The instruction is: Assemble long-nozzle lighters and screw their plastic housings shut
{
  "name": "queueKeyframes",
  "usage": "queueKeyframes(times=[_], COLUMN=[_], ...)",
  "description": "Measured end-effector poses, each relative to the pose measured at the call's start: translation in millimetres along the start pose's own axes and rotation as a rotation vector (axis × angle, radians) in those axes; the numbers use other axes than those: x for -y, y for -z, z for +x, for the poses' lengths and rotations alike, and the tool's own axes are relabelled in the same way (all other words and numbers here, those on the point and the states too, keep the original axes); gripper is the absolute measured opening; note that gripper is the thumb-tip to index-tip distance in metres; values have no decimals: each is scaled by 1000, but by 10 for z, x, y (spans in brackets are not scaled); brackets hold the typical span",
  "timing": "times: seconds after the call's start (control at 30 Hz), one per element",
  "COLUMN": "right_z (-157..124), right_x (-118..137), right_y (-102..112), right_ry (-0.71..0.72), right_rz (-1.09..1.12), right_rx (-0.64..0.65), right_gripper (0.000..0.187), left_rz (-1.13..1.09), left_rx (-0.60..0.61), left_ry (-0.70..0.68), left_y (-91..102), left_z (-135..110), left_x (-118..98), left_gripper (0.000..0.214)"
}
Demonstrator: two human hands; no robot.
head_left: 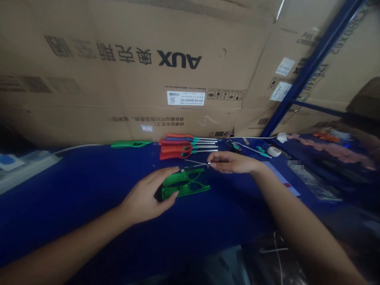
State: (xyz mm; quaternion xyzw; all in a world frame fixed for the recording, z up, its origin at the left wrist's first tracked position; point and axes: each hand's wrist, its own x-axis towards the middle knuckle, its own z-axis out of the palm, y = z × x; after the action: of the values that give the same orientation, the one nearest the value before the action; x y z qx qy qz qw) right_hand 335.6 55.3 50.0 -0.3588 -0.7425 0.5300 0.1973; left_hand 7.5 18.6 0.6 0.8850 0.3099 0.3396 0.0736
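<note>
Two green plastic handle halves (187, 189) of a long-nosed lighter lie side by side on the blue table. My left hand (151, 194) is curled around their left ends, thumb on the nearer half and fingers at the farther one. To the right, my right hand (230, 162) pinches a thin metal piece with wire-like ends (196, 162) pointing left over the halves; its exact kind is too small to tell. Behind the hands lie several assembled lighters (175, 152) with red, orange and blue handles and metal stems.
Another green handle piece (130, 144) lies at the back left. Loose metal stems with teal ends (252, 148) and a white roll (273, 151) are at the back right. Cardboard (124, 79) walls the rear, a blue post (297, 87) stands right, and plastic bags (26, 170) lie left.
</note>
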Motion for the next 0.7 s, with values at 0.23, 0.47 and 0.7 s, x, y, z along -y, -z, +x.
queueKeyframes(times=[0.23, 0.47, 0.7], right_z=[125, 122, 50], right_x=[100, 128, 204], right_y=[-226, -327, -370], right_ry=[115, 168, 351], right_rz=[-251, -280, -546], right_rx=[-149, -173, -189], right_gripper=[44, 30, 12], left_rz=[-115, -249, -226], left_rx=[-89, -135, -169], left_ry=[162, 217, 218], left_y=[-15, -118, -212], left_z=[128, 250, 141], left_x=[-235, -286, -214], left_gripper=[51, 44, 40])
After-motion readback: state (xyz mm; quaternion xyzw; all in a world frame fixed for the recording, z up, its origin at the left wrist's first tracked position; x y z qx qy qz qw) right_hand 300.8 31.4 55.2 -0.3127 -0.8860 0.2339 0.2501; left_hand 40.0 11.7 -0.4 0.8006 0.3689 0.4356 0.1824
